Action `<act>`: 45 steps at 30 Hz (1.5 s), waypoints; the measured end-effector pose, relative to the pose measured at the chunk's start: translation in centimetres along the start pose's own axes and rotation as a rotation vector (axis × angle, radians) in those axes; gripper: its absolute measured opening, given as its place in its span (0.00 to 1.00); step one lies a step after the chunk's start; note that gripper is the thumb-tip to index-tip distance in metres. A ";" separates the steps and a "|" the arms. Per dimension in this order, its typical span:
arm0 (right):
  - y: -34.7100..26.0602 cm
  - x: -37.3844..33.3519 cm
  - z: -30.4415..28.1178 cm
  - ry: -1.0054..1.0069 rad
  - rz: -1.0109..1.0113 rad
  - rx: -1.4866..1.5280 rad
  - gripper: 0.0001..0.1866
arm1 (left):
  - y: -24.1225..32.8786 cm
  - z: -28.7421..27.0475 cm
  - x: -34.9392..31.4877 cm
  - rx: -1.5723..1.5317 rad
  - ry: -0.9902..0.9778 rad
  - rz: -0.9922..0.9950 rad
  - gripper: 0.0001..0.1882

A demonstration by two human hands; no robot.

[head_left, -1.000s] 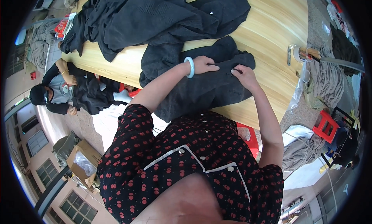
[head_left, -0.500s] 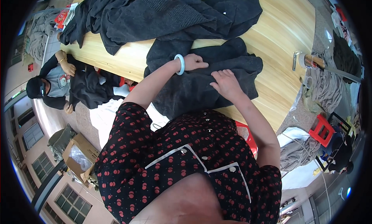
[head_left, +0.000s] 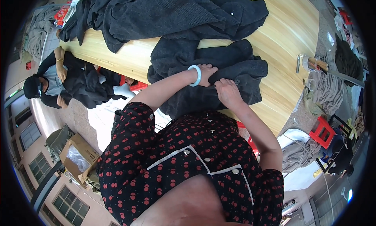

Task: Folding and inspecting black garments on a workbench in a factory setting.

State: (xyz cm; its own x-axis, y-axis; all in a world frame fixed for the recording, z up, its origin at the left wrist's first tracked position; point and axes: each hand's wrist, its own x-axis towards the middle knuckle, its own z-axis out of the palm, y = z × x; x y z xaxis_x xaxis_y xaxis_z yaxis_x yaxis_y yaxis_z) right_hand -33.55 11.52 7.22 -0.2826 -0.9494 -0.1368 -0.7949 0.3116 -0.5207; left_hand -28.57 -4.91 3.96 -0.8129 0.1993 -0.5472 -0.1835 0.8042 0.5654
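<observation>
A charcoal knit garment [head_left: 181,93] lies bunched on the table in front of me, its far part folded over itself. My left hand [head_left: 205,74], with a pale bangle at the wrist, has its fingers curled into the cloth near the middle. Just right of it and slightly nearer, my right hand [head_left: 228,92] pinches a fold of the same garment. A dark round button [head_left: 237,81] shows on the cloth beside my right fingers. The fingertips of both hands are partly hidden by the folds.
More dark knit garments [head_left: 156,18] are heaped across the far side of the wooden table [head_left: 290,34]. A container of tools [head_left: 313,64] stands at the right edge. At left, a seated person [head_left: 51,79] handles dark cloth. A red stool [head_left: 323,132] stands at right.
My left hand has moved right and slightly nearer, and its fingers have curled into the cloth. My right fingers have closed on a fold, and a button now shows beside them.
</observation>
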 end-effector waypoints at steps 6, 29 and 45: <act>-0.1 -0.5 0.0 0.041 0.034 0.042 0.04 | -1.9 0.6 0.0 -0.280 0.134 0.068 0.13; -1.8 1.2 -0.4 0.231 0.096 0.310 0.06 | -0.9 -0.6 -2.7 -0.799 0.184 -0.122 0.14; -1.5 1.3 -0.1 0.216 0.127 0.070 0.07 | 0.9 -2.1 -4.4 -0.153 0.123 0.062 0.20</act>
State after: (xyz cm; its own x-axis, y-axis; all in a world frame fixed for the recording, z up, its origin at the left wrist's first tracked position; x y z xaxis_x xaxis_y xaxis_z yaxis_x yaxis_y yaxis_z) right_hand -32.80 9.86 7.89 -0.4915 -0.8705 -0.0254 -0.7087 0.4167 -0.5693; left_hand -26.33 -6.23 8.11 -0.8848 0.1687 -0.4343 -0.2048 0.6964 0.6878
